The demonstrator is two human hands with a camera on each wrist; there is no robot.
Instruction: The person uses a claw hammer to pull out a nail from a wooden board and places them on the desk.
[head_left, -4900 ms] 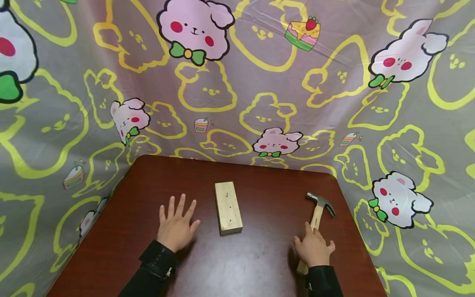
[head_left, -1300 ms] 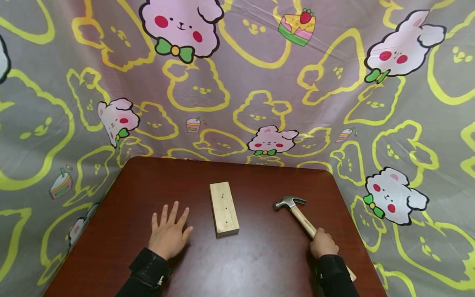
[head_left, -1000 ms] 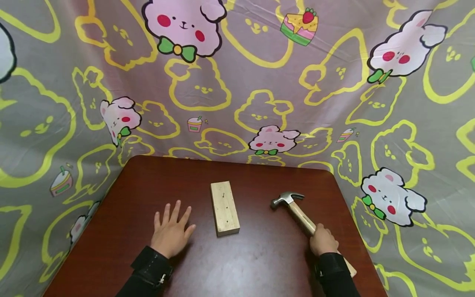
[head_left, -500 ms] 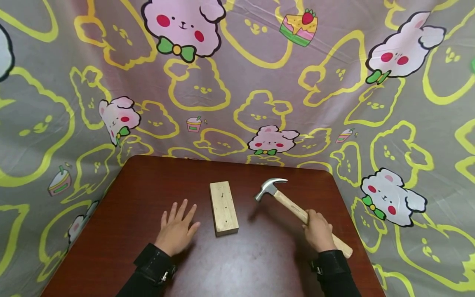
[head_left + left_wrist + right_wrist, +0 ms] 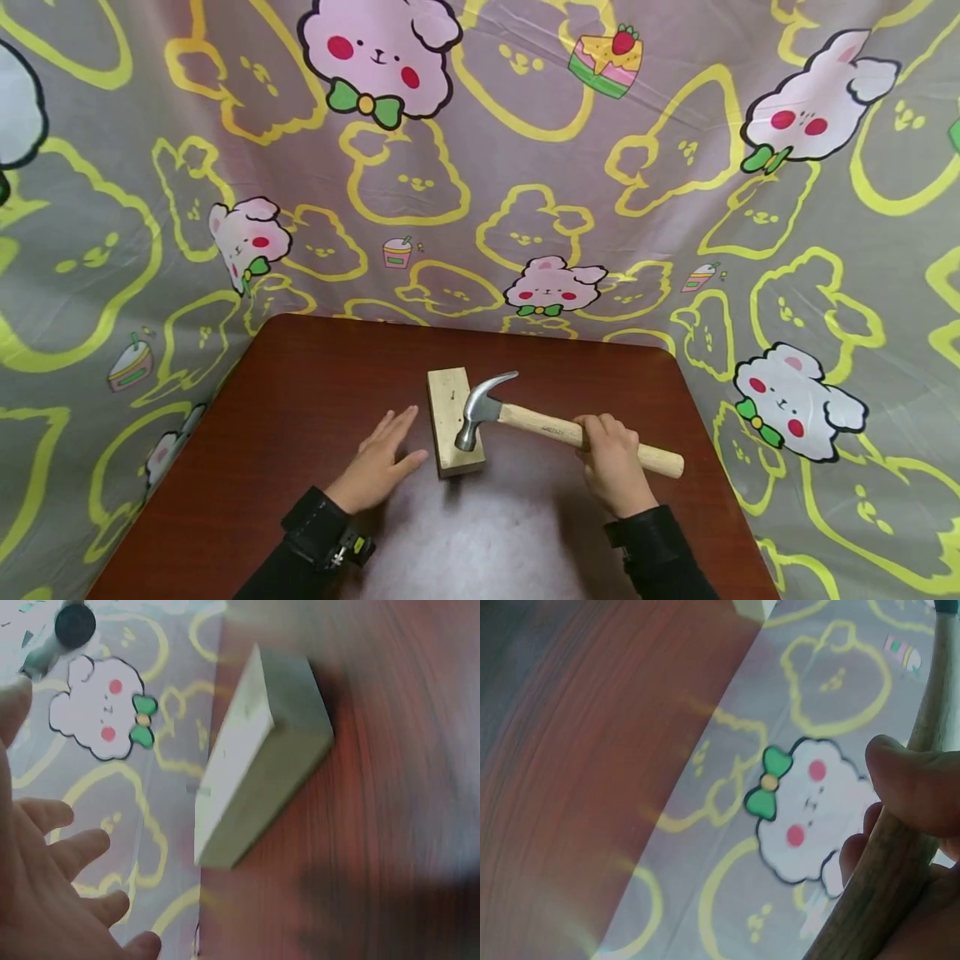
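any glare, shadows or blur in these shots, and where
Head view: fairly crisp, pale glare across the near table, soft shadow below the handle of the hammer; left wrist view: blurred, the wood block soft-edged; right wrist view: hazy, yellowish streaks on the table beside the patterned cloth, perhaps reflections.

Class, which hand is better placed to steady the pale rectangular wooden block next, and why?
Probably the left hand: it holds nothing and is close beside the wooden block. The right hand is occupied, gripping the wooden-handled steel claw hammer.
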